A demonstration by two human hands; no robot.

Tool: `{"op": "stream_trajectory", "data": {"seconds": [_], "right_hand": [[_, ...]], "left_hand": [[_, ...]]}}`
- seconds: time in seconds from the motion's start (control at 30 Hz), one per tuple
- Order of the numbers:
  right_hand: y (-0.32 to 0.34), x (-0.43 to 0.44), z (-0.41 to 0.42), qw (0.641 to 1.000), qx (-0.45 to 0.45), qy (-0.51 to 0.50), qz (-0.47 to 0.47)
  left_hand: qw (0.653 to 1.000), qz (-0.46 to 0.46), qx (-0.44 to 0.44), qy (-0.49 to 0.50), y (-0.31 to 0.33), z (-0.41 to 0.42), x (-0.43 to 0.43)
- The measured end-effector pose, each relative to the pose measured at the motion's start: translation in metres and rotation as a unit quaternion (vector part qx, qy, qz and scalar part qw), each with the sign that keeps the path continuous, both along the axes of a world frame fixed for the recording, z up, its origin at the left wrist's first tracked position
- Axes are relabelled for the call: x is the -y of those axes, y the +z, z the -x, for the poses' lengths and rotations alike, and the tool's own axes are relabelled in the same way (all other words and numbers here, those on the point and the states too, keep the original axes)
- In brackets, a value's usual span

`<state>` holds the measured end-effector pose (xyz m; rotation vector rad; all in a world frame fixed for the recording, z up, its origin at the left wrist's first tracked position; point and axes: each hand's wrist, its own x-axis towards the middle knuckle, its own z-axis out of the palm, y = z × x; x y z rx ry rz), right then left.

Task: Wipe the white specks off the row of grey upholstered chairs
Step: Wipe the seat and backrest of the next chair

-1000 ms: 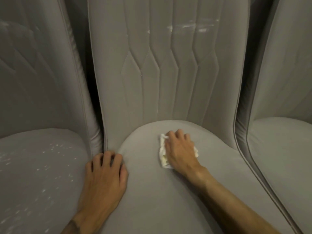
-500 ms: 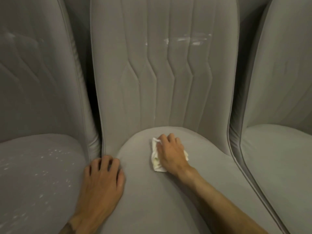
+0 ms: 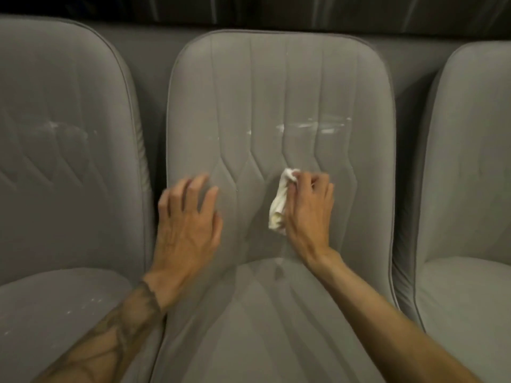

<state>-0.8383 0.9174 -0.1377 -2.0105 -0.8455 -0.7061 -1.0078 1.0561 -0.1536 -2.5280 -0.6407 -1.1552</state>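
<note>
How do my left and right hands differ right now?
The left hand is spread and holds nothing; the right hand grips a crumpled white cloth. The left forearm is tattooed; the right forearm is bare. Both hands are in front of the middle chair's backrest.

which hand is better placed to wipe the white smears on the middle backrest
Right: the right hand grips the white cloth just below the white smears; the left hand holds nothing, farther left.
</note>
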Motion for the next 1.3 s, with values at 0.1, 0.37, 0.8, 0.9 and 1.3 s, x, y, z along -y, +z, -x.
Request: {"op": "stream_trajectory", "data": {"seconds": [0.1,0.37,0.8,0.9,1.3], "right_hand": [[0.044,-0.002,-0.028,0.995,0.097,-0.015,-0.009],[0.085,-0.010,-0.093,0.972,0.218,-0.079,0.022],[0.119,-0.028,-0.113,0.964,0.231,-0.122,-0.046],[0.061,-0.018,-0.089,0.957,0.277,-0.046,0.075],[0.068,-0.024,-0.081,0.960,0.267,-0.022,0.085]], "left_hand": [[0.998,-0.046,0.042,-0.010,0.037,-0.021,-0.027],[0.991,-0.072,0.109,-0.043,0.100,-0.057,-0.072],[0.981,-0.051,0.163,-0.089,0.094,-0.062,-0.080],[0.982,-0.046,0.156,-0.094,0.092,-0.060,-0.080],[0.981,-0.036,0.152,-0.116,0.091,-0.058,-0.081]]}}
